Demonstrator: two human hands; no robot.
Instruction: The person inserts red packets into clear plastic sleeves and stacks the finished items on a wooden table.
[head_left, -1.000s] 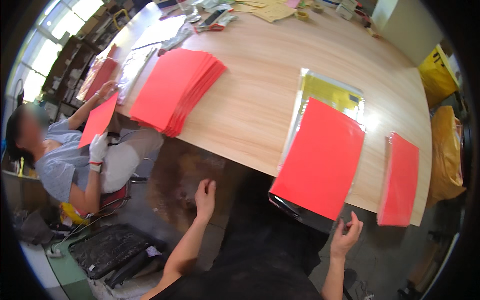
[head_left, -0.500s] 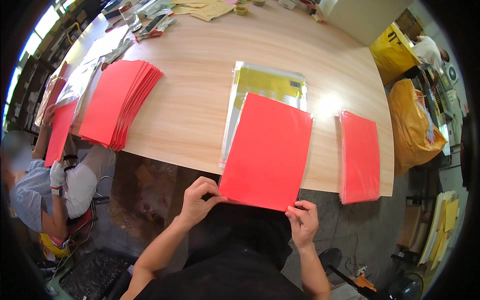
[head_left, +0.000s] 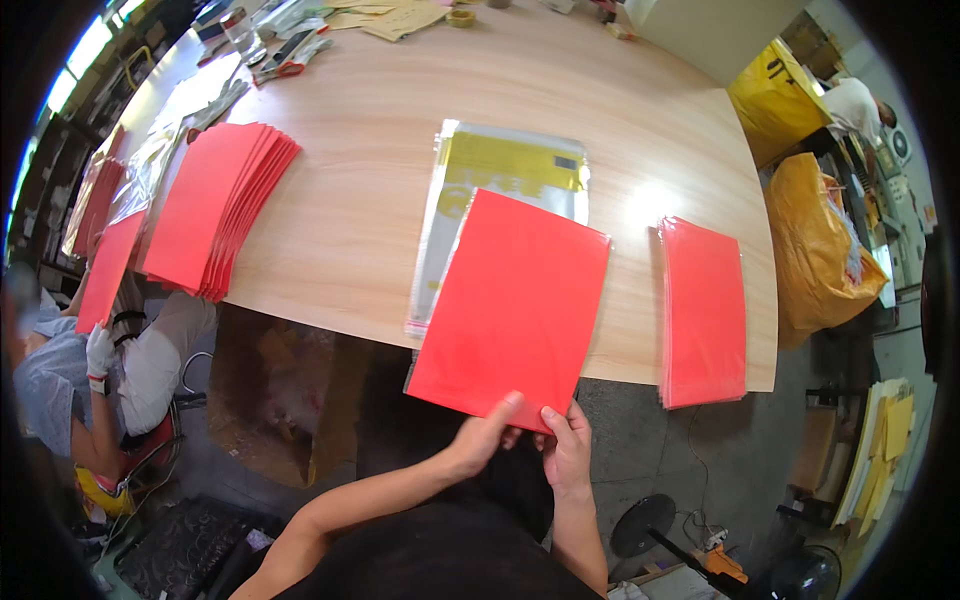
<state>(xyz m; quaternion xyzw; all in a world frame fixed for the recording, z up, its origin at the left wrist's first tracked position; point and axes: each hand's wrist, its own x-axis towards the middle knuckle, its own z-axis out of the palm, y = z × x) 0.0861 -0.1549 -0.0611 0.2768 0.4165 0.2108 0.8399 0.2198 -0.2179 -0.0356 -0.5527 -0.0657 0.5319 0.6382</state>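
A flat red rectangular sheet (head_left: 515, 300), with a glint of clear plastic along its upper left edge and corner, tilts over the table's front edge. My left hand (head_left: 485, 437) pinches its lower edge, thumb on top and fingers underneath. Close beside it, at the lower right corner, my right hand (head_left: 567, 445) is closed on the same sheet. Under the sheet's upper part lies a pile of clear plastic sleeves (head_left: 430, 240) with yellow printing. To the right, red sheets in clear sleeves (head_left: 703, 310) form a neat stack that overhangs the front edge.
A fanned stack of red sheets (head_left: 205, 200) lies left on the wooden table (head_left: 350, 200). A co-worker's gloved hand (head_left: 100, 352) holds another red sheet (head_left: 110, 270). Yellow bags (head_left: 815, 250) stand right of the table; a fan (head_left: 645, 525) stands lower right.
My left hand has slid right along the lower edge, from the left corner to beside my right hand. The sheet has shifted slightly left in the view, which has moved a little too.
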